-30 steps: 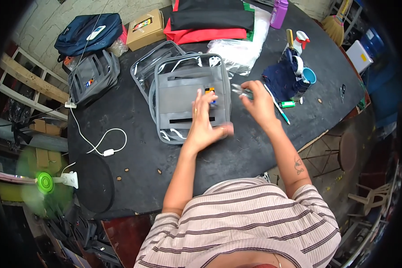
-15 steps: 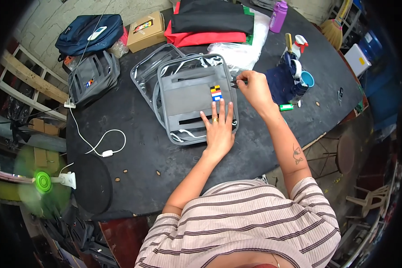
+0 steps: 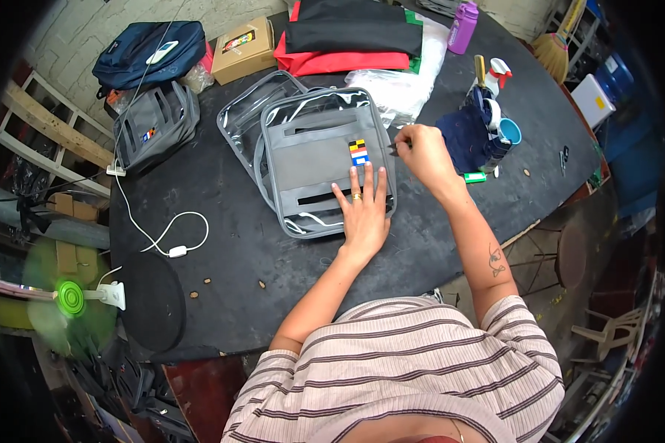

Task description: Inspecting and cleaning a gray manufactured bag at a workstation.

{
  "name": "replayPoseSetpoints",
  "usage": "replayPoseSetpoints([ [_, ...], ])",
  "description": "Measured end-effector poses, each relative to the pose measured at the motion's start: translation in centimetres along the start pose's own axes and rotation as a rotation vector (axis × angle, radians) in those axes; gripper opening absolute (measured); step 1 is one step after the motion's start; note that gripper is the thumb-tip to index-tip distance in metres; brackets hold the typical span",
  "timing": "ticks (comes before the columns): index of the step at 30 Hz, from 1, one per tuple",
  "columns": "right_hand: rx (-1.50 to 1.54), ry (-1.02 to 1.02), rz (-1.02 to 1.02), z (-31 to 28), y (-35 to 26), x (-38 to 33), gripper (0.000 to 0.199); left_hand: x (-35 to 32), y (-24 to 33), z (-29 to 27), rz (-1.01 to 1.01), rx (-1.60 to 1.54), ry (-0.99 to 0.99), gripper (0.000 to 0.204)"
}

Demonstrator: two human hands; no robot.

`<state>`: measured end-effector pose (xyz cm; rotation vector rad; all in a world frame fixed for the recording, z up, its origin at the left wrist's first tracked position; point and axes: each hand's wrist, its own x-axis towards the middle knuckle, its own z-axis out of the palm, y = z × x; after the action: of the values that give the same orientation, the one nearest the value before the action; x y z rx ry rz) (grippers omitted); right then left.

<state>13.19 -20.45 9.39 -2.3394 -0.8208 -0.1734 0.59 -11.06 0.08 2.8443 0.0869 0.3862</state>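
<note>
A grey bag panel [image 3: 309, 159] with clear plastic edges lies flat on the black table. My left hand [image 3: 364, 210] rests open on its lower right part, fingers spread, fingertips just below a small colourful patch [image 3: 358, 153]. Just off the panel's right edge, my right hand [image 3: 426, 153] is closed on a small dark pointed tool [image 3: 393, 150]. Only the tip of that tool shows; the fingers hide the rest. Partly under the panel, at its upper left, lies another clear piece with grey edging [image 3: 236, 111].
At the back are a blue backpack [image 3: 151, 55], a cardboard box [image 3: 244, 52], folded black and red fabric [image 3: 351, 37] and a purple bottle [image 3: 462, 28]. A finished-looking grey bag [image 3: 155, 125] sits left. To the right stands a blue cup [image 3: 509, 131]; a fan [image 3: 70, 297] spins at lower left.
My right hand has moved slightly right and down, away from the panel's edge, still closed on the dark tool. My left hand stays on the panel.
</note>
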Motion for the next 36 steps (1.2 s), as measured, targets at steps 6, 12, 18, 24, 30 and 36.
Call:
replayPoseSetpoints([
  [6,-0.003,0.103,-0.048,0.7,0.5,0.2,0.012,0.1,0.3,-0.1,-0.003,-0.006,-0.001,0.100],
  [12,-0.014,0.085,-0.090,1.0,0.9,0.0,0.010,0.3,0.4,-0.3,-0.023,-0.043,-0.014,0.097],
  [18,0.338,0.214,0.053,-0.5,2.3,-3.5,0.010,0.8,-3.2,-4.8,-0.071,-0.370,0.293,0.086],
  [24,0.057,0.241,0.246,2.4,10.8,-9.5,0.014,3.4,-15.6,-7.8,-0.624,-0.621,0.310,0.064],
  [30,0.252,0.091,0.308,3.1,7.5,-11.8,0.036,5.2,-14.4,-8.5,-0.310,-1.548,0.486,0.017],
  [36,1.588,-0.956,0.218,5.2,-0.1,-11.0,0.087,8.2,-8.6,-8.7,0.099,-2.148,0.698,0.024],
])
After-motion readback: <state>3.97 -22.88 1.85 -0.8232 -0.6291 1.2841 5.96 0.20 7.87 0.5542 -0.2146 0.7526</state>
